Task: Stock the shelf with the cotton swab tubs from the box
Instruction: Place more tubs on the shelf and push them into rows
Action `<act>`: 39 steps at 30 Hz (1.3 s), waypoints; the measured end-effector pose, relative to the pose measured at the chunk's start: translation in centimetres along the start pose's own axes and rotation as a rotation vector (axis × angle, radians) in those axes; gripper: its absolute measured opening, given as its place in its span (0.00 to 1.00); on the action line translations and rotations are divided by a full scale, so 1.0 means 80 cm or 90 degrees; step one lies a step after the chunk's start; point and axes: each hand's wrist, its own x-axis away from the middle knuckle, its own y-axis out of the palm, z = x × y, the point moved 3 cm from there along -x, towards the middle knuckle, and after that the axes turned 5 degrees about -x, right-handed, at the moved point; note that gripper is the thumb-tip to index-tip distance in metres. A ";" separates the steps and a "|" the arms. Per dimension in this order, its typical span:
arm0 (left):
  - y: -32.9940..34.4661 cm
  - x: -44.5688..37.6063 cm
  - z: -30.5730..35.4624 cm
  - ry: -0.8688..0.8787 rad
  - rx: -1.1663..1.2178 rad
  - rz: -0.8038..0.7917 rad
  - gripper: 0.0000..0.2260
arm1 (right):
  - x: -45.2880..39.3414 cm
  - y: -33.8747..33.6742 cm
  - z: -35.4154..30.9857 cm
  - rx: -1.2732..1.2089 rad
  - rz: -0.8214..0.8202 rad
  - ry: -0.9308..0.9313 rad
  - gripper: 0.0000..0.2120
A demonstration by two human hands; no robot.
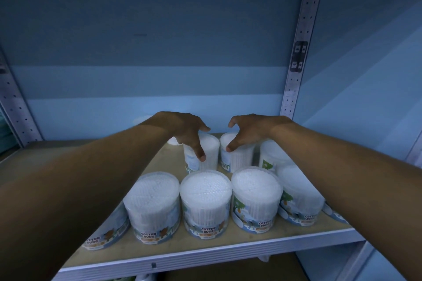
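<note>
Nearest, along the bottom of the frame, a front row of clear round plastic tubs packed with white cotton swabs (206,203) stands upright and side by side on the pale wooden shelf board with its white metal lip (205,258), printed labels facing outward, probably so a shopper can read them. Behind it, at mid-frame, a second row is being built: the left hand (182,129) arches over the rear left tub (209,153), thumb down its front wall and fingers curled over the far side, gripping it from above. Just right of centre, the right hand (247,131) clasps the neighbouring rear tub (237,157) the same way. The two tubs nearly touch, seemingly being set together into line. Further back, the blue back panel (148,52) and the perforated grey upright (301,41) at upper right leave space still to fill. The box is out of view
</note>
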 end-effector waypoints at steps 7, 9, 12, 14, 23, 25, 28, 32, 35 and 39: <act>0.003 0.004 -0.002 -0.044 0.037 -0.007 0.53 | 0.000 -0.001 -0.002 -0.014 -0.060 -0.036 0.44; 0.003 0.000 -0.006 -0.034 0.059 -0.004 0.55 | -0.001 -0.003 -0.004 -0.020 -0.058 -0.043 0.45; -0.001 -0.002 -0.008 -0.002 0.113 0.005 0.53 | -0.006 -0.004 -0.006 0.003 -0.020 -0.037 0.43; -0.004 -0.002 -0.006 0.011 0.122 0.002 0.48 | -0.006 -0.003 -0.008 0.039 -0.012 -0.027 0.41; -0.003 -0.012 -0.006 0.021 0.103 0.006 0.36 | -0.009 -0.003 -0.008 0.011 -0.027 -0.038 0.35; -0.003 -0.011 -0.007 0.001 0.092 0.007 0.36 | -0.008 -0.003 -0.006 0.009 -0.042 -0.051 0.34; -0.003 -0.008 -0.004 -0.040 0.067 0.019 0.33 | -0.001 -0.007 -0.003 0.009 -0.070 -0.076 0.33; -0.003 -0.004 -0.003 -0.030 0.111 0.009 0.45 | -0.001 -0.009 -0.001 -0.026 -0.048 -0.065 0.34; -0.007 -0.001 -0.005 0.024 0.147 0.002 0.46 | -0.006 -0.011 -0.003 0.021 -0.003 -0.032 0.36; -0.009 0.000 -0.002 0.056 0.124 -0.006 0.35 | -0.012 -0.006 -0.009 0.057 -0.008 -0.024 0.34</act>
